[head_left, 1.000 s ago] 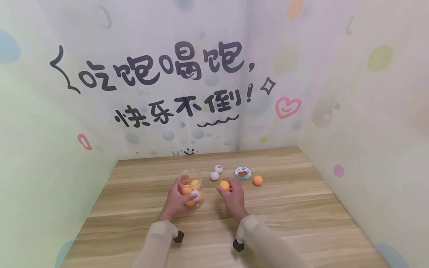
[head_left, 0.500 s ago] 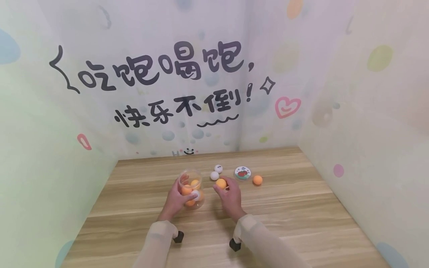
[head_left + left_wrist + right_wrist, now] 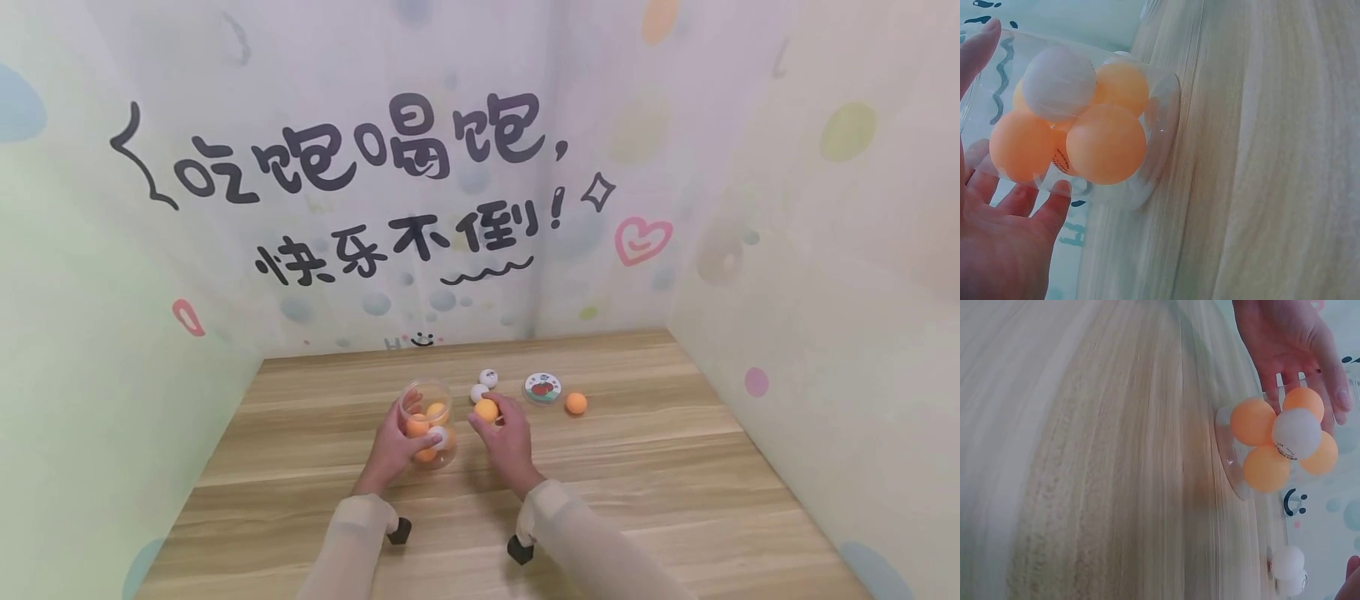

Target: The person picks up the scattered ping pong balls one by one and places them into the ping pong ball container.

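Observation:
My left hand (image 3: 388, 447) grips a clear plastic jar (image 3: 1163, 125) that stands upright on the table, its fingers behind and thumb in front. Inside are several orange ping-pong balls (image 3: 1107, 144) and a white one (image 3: 1060, 82). The jar's mouth has no lid on it. Just right of the jar, my right hand (image 3: 513, 442) pinches an orange ping-pong ball (image 3: 486, 411) between thumb and fingers, above the table. In the right wrist view only a bit of that hand (image 3: 1350, 581) shows at the lower right corner, and its ball is out of sight.
Two white ping-pong balls (image 3: 488, 378) lie together behind my right hand. A round lid (image 3: 542, 387) with a red picture lies farther right, and a loose orange ping-pong ball (image 3: 576, 403) beside it. The wood-grain table (image 3: 660, 483) meets printed walls at the back and sides.
My right hand has moved left toward the jar with the orange ping-pong ball, which now partly covers one white ball. The left hand and jar have stayed in place.

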Demonstrator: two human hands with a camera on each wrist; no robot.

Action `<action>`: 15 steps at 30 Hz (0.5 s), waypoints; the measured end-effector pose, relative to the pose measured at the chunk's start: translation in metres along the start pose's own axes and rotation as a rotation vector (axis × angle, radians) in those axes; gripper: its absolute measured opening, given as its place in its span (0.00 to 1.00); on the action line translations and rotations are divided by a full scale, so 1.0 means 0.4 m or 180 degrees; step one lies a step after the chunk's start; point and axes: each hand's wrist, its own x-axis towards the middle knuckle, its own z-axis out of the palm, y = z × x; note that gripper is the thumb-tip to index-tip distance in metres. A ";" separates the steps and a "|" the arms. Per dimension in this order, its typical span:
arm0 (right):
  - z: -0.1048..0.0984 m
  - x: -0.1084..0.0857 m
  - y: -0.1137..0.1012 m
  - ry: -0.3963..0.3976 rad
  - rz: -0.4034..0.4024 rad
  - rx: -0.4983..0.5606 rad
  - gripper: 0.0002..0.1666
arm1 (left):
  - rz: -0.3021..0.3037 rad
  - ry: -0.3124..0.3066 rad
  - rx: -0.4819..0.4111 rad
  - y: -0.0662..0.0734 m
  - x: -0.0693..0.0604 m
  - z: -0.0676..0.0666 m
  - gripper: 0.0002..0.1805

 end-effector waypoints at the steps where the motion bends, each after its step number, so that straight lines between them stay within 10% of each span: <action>1: 0.001 0.000 -0.002 0.0001 -0.0001 0.0003 0.24 | -0.0002 0.0003 0.0004 0.001 0.000 0.000 0.51; 15: 0.009 0.001 -0.031 -0.0070 0.0038 0.0113 0.33 | 0.0046 0.0010 -0.0055 0.002 -0.001 -0.001 0.50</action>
